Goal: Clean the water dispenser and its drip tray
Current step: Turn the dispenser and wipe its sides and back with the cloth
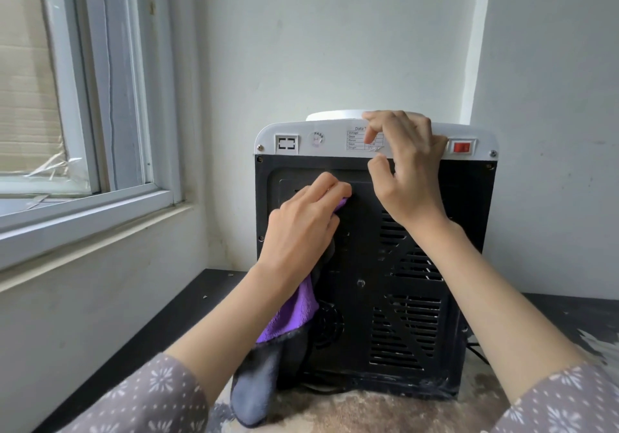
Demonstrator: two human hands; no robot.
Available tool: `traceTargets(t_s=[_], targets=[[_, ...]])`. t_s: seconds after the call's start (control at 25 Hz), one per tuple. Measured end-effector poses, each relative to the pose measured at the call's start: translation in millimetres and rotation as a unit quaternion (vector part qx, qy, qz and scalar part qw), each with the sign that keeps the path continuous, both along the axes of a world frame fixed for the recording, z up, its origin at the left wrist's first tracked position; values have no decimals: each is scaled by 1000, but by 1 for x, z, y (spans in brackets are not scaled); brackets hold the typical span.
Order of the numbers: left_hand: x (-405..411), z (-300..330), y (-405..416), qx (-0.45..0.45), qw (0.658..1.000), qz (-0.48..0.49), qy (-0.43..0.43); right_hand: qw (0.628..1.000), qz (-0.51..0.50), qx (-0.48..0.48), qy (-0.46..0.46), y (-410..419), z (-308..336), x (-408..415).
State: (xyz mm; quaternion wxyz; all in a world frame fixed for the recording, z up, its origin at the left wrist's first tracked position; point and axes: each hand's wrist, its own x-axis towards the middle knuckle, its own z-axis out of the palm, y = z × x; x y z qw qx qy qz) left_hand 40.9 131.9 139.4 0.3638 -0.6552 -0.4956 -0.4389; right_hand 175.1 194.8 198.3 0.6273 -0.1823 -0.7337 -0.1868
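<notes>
The water dispenser (375,252) stands on the bench (187,305) at the middle of the view, turned so that its black vented back panel (412,265) faces the person, which is why none of the taps and no drip tray can be seen from here. That turn looks deliberate: it brings the slotted rear, where dust would gather, within easy reach. The left hand (301,228) lies against the upper left of the panel, at about ten o'clock from the panel's centre, with a purple and grey cloth (284,329) under the palm and trailing down toward six o'clock; the fingers are curled over the cloth's top edge, bunching it so it stays under the hand as it rubs. How firmly the fingertips pinch the fabric is hard to say, since the hand's back hides them. The right hand (408,168) sits at twelve o'clock on the white top band, fingers bent and hooked over the upper edge beside the data label (361,139), thumb down on the black panel; it appears to be steadying the light cabinet so it does not slide or tip away under the wiping pressure. A red rocker switch (462,147) lies just beside that hand at three o'clock, and a careless knuckle could flip it. At nine o'clock, well apart from the dispenser, a window (77,98) with a pale sill lets in the light, and a plain wall (318,41) rises behind.
</notes>
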Motion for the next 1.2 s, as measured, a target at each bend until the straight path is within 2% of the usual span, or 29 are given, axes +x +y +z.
traceTargets(t_s=[0.12, 0.24, 0.4, 0.48, 0.6, 0.64, 0.76, 0.84, 0.92, 1.12, 1.2], targets=[[-8, -12, -5, -8, 1000, -3, 18, 1000, -19, 8, -23, -1, -3, 2], [-19, -44, -8, 30, 999, -4, 18, 994, -81, 39, -55, 1, -6, 7], [-18, -50, -14, 33, 995, 14, -96, 981, -146, 80, -103, 9, -12, 15], [-2, -51, -14, 11, 994, 5, -107, 981, -145, 83, -95, 12, -15, 13], [24, -61, -8, -11, 999, 2, -40, 985, -136, 84, -66, 11, -17, 6], [25, -63, -8, -15, 999, 4, -44, 986, -131, 84, -59, 11, -18, 5], [8, -65, -16, -6, 989, 12, -149, 988, -123, 84, -46, 12, -19, 3], [-5, -67, -20, 15, 982, 20, -188, 988, -123, 85, -34, 12, -19, 1], [-3, -63, -17, 19, 980, 18, -197, 989, -122, 82, -17, 11, -21, -3], [26, -55, -10, -14, 989, -1, -149, 990, -115, 86, 6, 11, -22, -7], [14, -56, -13, -4, 984, 13, -179, 990, -109, 88, 8, 11, -22, -8]])
